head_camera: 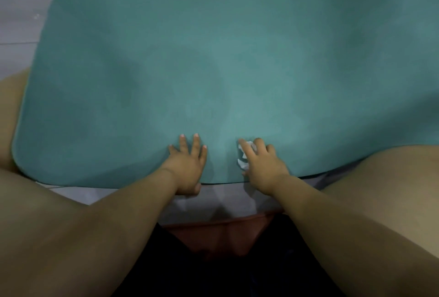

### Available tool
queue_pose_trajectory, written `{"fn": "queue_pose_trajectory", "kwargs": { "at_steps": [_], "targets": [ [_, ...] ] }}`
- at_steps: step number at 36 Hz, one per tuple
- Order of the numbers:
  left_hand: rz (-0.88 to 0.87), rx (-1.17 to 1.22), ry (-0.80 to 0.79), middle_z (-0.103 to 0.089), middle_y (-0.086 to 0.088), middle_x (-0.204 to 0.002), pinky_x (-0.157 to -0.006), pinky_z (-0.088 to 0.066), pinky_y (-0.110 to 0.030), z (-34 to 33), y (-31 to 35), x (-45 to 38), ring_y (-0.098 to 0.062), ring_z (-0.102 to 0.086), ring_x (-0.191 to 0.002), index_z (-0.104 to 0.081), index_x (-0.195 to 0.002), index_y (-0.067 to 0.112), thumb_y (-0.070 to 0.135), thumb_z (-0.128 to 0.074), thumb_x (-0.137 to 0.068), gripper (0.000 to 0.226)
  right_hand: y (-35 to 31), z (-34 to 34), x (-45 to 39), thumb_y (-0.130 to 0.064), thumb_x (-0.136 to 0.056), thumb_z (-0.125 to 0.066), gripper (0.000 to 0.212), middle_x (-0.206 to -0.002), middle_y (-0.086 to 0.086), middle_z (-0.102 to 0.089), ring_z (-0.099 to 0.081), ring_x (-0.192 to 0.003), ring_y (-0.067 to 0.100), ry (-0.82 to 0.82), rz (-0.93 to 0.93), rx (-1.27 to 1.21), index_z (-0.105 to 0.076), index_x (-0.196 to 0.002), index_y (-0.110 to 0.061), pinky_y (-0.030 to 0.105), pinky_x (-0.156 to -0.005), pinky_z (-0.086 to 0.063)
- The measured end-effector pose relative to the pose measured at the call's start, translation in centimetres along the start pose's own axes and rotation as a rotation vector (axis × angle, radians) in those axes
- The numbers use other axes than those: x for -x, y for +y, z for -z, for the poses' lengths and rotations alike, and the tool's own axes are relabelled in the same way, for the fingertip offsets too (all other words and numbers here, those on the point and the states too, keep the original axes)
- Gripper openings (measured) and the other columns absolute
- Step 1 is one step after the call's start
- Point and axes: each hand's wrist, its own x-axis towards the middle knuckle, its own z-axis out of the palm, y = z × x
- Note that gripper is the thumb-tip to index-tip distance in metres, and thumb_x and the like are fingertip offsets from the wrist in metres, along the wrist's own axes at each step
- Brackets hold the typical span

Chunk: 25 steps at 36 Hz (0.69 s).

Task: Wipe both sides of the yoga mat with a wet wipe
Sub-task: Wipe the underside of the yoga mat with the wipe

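- Two hands on near edge of teal yoga mat (213, 59), mat spread flat on pale tiled floor (21, 11).
- Left hand (187, 166) flat, fingers spread and straight, pressing mat, thumb off the edge.
- Right hand (263, 166) curled over crumpled white wet wipe (243, 157), pressing it to mat.
- Bare knees either side.

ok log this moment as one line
left hand flat on yoga mat near edge | right hand presses wet wipe on mat | floor beneath
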Motion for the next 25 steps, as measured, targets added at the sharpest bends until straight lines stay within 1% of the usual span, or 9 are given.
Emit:
{"fn": "queue_pose_trajectory", "kwargs": {
  "at_steps": [3, 7, 10, 13, 15, 18, 20, 22, 25],
  "targets": [
    [-0.026, -0.030, -0.024, 0.014, -0.030, -0.152, -0.100, -0.035, -0.061, 0.4, 0.1, 0.0, -0.061, -0.005, -0.134, 0.004, -0.149, 0.002, 0.031, -0.044, -0.093, 0.079, -0.4, 0.3, -0.2, -0.016, -0.094, -0.042, 0.040, -0.130, 0.012, -0.033, -0.042, -0.112, 0.031, -0.022, 0.024, 0.028, -0.032, -0.134, -0.014, 0.042, -0.086, -0.047],
    [-0.088, -0.018, -0.052, 0.008, -0.023, -0.155, -0.104, -0.033, -0.058, 1.2, -0.7, 0.3, -0.055, -0.009, -0.137, -0.004, -0.150, 0.008, 0.017, -0.028, -0.100, 0.057, -0.4, 0.0, -0.3, -0.020, -0.100, -0.034, 0.029, -0.125, 0.015, -0.039, -0.046, -0.107, 0.032, 0.029, 0.011, 0.109, -0.037, -0.126, -0.009, 0.040, -0.089, -0.044],
    [-0.106, 0.055, -0.011, -0.015, -0.016, -0.156, -0.105, -0.035, -0.047, 1.5, -1.4, 0.6, -0.043, -0.025, -0.138, -0.018, -0.149, 0.009, 0.017, -0.027, -0.100, 0.050, 0.0, 0.2, -0.3, -0.027, -0.102, -0.027, 0.029, -0.122, 0.015, -0.041, -0.044, -0.107, 0.031, 0.067, -0.042, 0.101, -0.040, -0.120, -0.008, 0.039, -0.089, -0.041],
    [-0.087, 0.153, 0.091, -0.048, -0.011, -0.137, -0.093, -0.042, -0.037, 2.3, -2.2, 1.0, -0.032, -0.050, -0.121, -0.041, -0.132, 0.011, 0.019, -0.036, -0.097, 0.037, 0.3, 1.1, 0.2, -0.024, -0.099, -0.034, 0.024, -0.120, 0.016, -0.038, -0.042, -0.106, 0.032, 0.094, -0.085, 0.012, -0.041, -0.117, -0.009, 0.039, -0.085, -0.040],
    [-0.046, 0.217, 0.143, -0.053, -0.011, -0.131, -0.088, -0.043, -0.036, 3.1, -2.8, 1.4, -0.031, -0.054, -0.115, -0.045, -0.127, 0.013, 0.020, -0.038, -0.096, 0.032, 0.5, 1.8, 0.6, -0.022, -0.098, -0.038, 0.024, -0.119, 0.016, -0.035, -0.044, -0.100, 0.033, 0.133, -0.082, -0.054, -0.042, -0.119, -0.011, 0.037, -0.080, -0.040],
    [0.020, 0.306, 0.214, -0.055, -0.013, -0.129, -0.086, -0.042, -0.035, 4.0, -3.2, 2.0, -0.032, -0.055, -0.113, -0.046, -0.128, 0.013, 0.022, -0.038, -0.097, 0.033, 0.4, 2.6, 1.0, -0.024, -0.096, -0.041, 0.030, -0.120, 0.014, -0.035, -0.046, -0.101, 0.034, 0.215, -0.052, -0.157, -0.048, -0.125, -0.016, 0.036, -0.083, -0.042],
    [0.048, 0.347, 0.272, -0.056, -0.013, -0.127, -0.085, -0.042, -0.035, 4.4, -3.5, 2.3, -0.032, -0.055, -0.111, -0.047, -0.127, 0.013, 0.022, -0.039, -0.097, 0.033, 0.3, 3.2, 1.6, -0.041, -0.096, -0.038, 0.040, -0.125, 0.013, -0.035, -0.046, -0.110, 0.035, 0.269, -0.015, -0.207, -0.050, -0.128, -0.020, 0.036, -0.092, -0.043],
    [0.065, 0.387, 0.325, -0.056, -0.013, -0.126, -0.085, -0.043, -0.035, 4.9, -3.9, 2.7, -0.033, -0.055, -0.110, -0.049, -0.126, 0.013, 0.021, -0.040, -0.096, 0.032, 0.2, 4.0, 2.4, -0.067, -0.083, -0.024, 0.068, -0.130, 0.011, -0.034, -0.042, -0.118, 0.031, 0.249, 0.017, -0.204, -0.047, -0.132, -0.024, 0.035, -0.101, -0.039],
    [0.088, 0.456, 0.412, -0.057, -0.013, -0.127, -0.088, -0.045, -0.037, 6.3, -4.5, 3.4, -0.034, -0.054, -0.111, -0.051, -0.126, 0.014, 0.019, -0.042, -0.095, 0.032, 0.5, 5.0, 3.2, -0.079, -0.069, -0.021, 0.086, -0.134, 0.011, -0.031, -0.038, -0.119, 0.030, 0.225, 0.063, -0.016, -0.039, -0.137, -0.029, 0.037, -0.103, -0.037]
  ]
}}
